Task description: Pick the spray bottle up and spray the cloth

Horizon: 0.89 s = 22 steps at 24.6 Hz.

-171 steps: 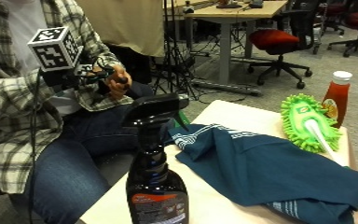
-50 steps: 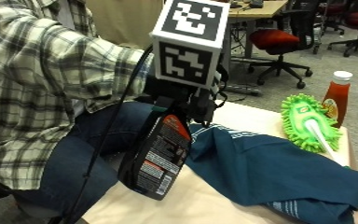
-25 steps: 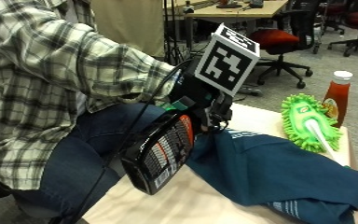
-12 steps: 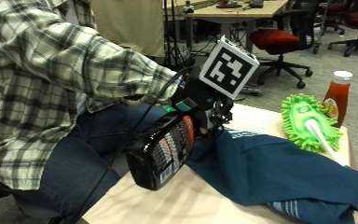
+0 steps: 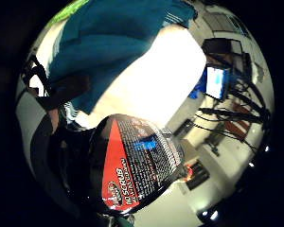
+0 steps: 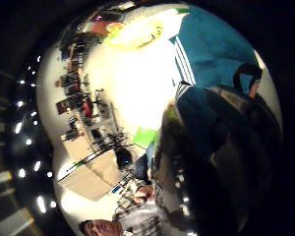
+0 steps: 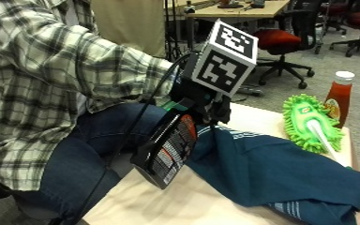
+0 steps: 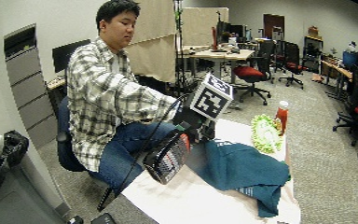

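Above the cloth (image 7: 273, 168), the right hand (image 7: 195, 101) is gripping the spray bottle (image 7: 168, 152) by its neck; it probably feels rigid, slick, bottom-heavy.

A green duster (image 7: 311, 123) lies on the table (image 7: 186, 206) beside what looks like a ketchup bottle (image 7: 338, 96).

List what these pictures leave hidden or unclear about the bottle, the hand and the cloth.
- Bottle nozzle and trigger: hidden in the outside view behind the right hand and the marker cube, so where it aims is unclear.
- Fingers: dark and blurred in both palm views; no spray mist is visible.
- Cloth: its near corner is cut off by the outside view's lower edge.
- Bottle label: small print unreadable in every view.
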Available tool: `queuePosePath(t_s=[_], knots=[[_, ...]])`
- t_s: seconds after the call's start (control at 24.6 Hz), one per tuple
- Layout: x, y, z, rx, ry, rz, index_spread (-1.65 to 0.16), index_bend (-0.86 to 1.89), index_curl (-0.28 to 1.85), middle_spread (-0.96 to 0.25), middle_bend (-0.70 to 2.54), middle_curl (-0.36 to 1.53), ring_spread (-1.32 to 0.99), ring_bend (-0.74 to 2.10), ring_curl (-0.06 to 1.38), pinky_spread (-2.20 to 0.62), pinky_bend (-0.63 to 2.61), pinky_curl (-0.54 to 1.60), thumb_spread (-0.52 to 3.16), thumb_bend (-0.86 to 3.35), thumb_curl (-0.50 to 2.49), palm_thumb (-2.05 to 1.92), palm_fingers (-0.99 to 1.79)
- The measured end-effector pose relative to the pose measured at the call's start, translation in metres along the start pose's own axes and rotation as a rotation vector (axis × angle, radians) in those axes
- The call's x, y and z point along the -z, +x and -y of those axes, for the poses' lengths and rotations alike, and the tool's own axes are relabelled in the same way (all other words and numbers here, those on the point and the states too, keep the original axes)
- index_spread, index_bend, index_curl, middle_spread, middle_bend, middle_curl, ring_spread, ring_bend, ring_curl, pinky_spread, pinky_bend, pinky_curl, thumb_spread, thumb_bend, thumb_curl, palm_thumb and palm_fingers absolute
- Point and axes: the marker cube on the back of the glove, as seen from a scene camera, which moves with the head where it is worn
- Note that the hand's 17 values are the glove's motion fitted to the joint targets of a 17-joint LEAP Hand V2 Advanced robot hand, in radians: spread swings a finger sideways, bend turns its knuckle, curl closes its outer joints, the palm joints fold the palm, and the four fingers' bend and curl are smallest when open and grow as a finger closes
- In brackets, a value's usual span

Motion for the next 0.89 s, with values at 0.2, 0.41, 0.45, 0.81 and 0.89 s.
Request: queuePosePath(t_s=[0.2, 0.41, 0.45, 0.81, 0.89], knots=[[0.027, 0.0, -0.015, 0.105, 0.13, 0.296, -0.23, 0.42, 0.59, -0.13, 0.65, 0.53, -0.22, 0.6, 0.49, -0.17, 0.37, 0.42, 0.08, -0.03, 0.78, 1.03, 1.34], [0.054, 0.005, -0.028, 0.244, 0.312, 0.575, -0.23, 0.42, 0.59, -0.13, 0.65, 0.54, -0.22, 0.6, 0.49, -0.17, 0.37, 0.42, 0.08, -0.03, 0.79, 1.03, 1.33], [0.058, 0.005, -0.03, 0.271, 0.353, 0.627, -0.22, 0.42, 0.59, -0.12, 0.65, 0.53, -0.22, 0.6, 0.49, -0.17, 0.37, 0.42, 0.08, -0.03, 0.79, 1.03, 1.33], [0.078, -0.026, -0.047, 0.467, 0.528, 0.915, -0.22, 0.41, 0.6, -0.12, 0.65, 0.54, -0.22, 0.6, 0.49, -0.16, 0.37, 0.42, 0.09, -0.03, 0.79, 1.04, 1.32], [0.073, -0.041, -0.045, 0.503, 0.545, 0.943, -0.22, 0.41, 0.6, -0.12, 0.65, 0.54, -0.22, 0.59, 0.49, -0.16, 0.37, 0.42, 0.1, -0.03, 0.79, 1.04, 1.32]])
